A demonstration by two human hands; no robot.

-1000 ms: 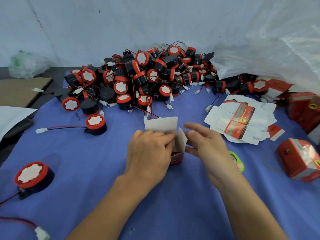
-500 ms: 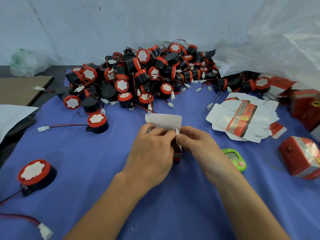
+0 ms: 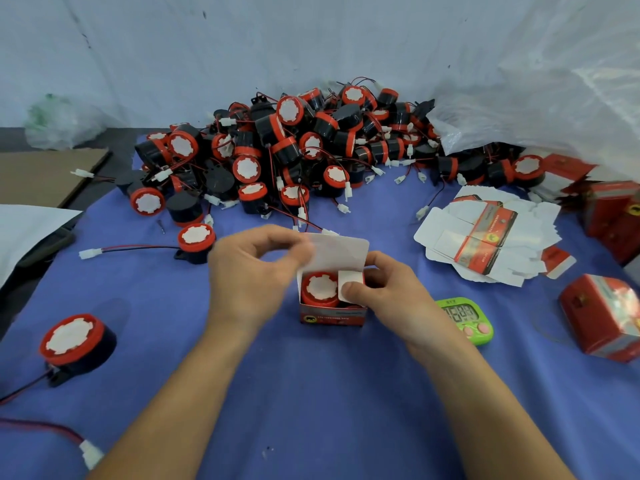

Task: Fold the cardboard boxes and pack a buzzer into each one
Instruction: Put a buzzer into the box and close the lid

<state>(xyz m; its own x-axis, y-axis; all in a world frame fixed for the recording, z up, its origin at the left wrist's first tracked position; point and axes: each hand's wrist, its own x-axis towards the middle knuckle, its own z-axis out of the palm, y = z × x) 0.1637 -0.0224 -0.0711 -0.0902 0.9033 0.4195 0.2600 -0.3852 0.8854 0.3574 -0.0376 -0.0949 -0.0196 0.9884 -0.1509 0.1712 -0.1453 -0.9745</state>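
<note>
A small red cardboard box (image 3: 331,315) stands open on the blue cloth at the centre, with a red-and-black buzzer (image 3: 320,288) inside it. My left hand (image 3: 249,275) pinches the box's white top flap (image 3: 341,249), which stands upright. My right hand (image 3: 388,292) grips the box's right side, and its thumb presses a small white side flap down over the opening. A big pile of loose buzzers (image 3: 284,150) lies behind. Flat unfolded boxes (image 3: 485,237) are stacked at the right.
Single buzzers sit at left (image 3: 74,341) and mid-left (image 3: 195,240), wires trailing. A green timer (image 3: 465,318) lies beside my right wrist. Closed red boxes (image 3: 602,317) stand at the right edge. A clear plastic bag (image 3: 554,91) hangs at back right.
My left hand has lifted off the box and now holds the top flap up, uncovering the buzzer inside. My right thumb has pushed the side flap inward.
</note>
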